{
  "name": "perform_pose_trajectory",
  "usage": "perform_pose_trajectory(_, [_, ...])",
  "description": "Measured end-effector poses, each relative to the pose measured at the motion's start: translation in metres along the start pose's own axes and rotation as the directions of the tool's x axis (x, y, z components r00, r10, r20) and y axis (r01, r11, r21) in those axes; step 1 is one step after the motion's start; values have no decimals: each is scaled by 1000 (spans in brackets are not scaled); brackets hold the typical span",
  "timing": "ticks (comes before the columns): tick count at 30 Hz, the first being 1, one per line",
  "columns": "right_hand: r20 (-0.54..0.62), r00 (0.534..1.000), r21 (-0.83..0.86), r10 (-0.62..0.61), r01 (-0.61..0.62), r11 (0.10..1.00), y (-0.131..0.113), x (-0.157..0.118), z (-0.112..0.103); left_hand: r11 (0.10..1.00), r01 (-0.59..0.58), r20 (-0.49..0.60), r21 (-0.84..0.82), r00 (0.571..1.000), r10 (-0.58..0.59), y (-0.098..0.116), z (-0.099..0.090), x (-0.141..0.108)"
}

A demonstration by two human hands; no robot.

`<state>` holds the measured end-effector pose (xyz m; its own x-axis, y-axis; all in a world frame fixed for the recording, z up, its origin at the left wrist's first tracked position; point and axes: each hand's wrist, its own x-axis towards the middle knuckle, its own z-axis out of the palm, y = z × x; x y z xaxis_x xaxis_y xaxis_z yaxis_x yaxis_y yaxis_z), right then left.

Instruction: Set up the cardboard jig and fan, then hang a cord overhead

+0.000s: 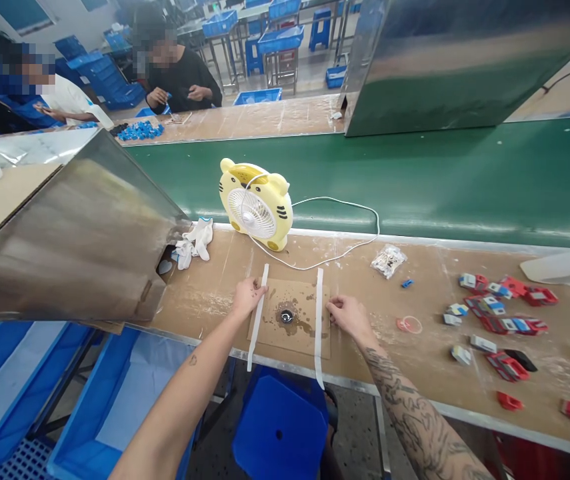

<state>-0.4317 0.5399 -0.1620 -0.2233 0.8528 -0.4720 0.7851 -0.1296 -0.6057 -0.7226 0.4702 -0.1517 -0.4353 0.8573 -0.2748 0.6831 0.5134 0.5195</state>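
Note:
A cardboard sheet [277,337] lies on the worktable near its front edge, spotted with dark wet stains. White tape strips run over its left side [259,320] and right side [319,327], their lower ends hanging past the table edge. A small round dark, shiny piece [286,317] sits in the middle of the sheet. My left hand [247,297] is closed at the sheet's upper left edge, fingertips beside the left strip. With thumb and finger together, my right hand [351,317] pinches at the sheet's right edge.
Behind the sheet stands a yellow fan [257,207] with a white cord. White gloves [197,240], a plastic bag [389,260] and red toy-like parts [509,323] lie around. A metal housing [89,233] rises at left. A blue stool [281,423] stands below; two people sit across the green belt [439,180].

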Motion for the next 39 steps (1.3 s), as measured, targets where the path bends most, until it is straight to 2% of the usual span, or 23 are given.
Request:
perform_pose_trajectory(7, [-43,997,-131,-68,62,990,-4,0,1,997,-50,-15,63,999,51,-3,3,-2])
perform_pose_trajectory(11, [-49,996,-153,-72,64,986,-5,1,2,975,-104,-27,198,993,111,-2,2,-7])
perform_pose_trajectory(14, [-52,996,-162,-75,66,985,-5,-2,2,904,-214,-62,371,965,254,-5,2,-11])
perform_pose_trajectory(17, [-97,989,-205,-113,91,975,-6,-9,4,812,-337,-30,476,917,398,-13,5,-11])
perform_pose_trajectory(20, [-172,932,-432,-320,221,874,-5,-15,9,771,-371,-21,518,895,445,-21,10,-10])
perform_pose_trajectory(23, [-122,838,-652,-531,336,680,-1,-18,12,754,-370,-8,542,895,446,-24,14,-10])
perform_pose_trajectory(25, [-81,814,-706,-575,361,610,0,-17,12,748,-362,-3,557,899,437,-22,15,-11])
perform_pose_trajectory(32, [-57,860,-729,-507,311,610,-18,1,9,706,-319,-16,632,906,424,-9,7,-12])
perform_pose_trajectory(39, [-111,896,-707,-429,232,668,-31,24,15,736,-281,-38,616,923,384,5,3,2])
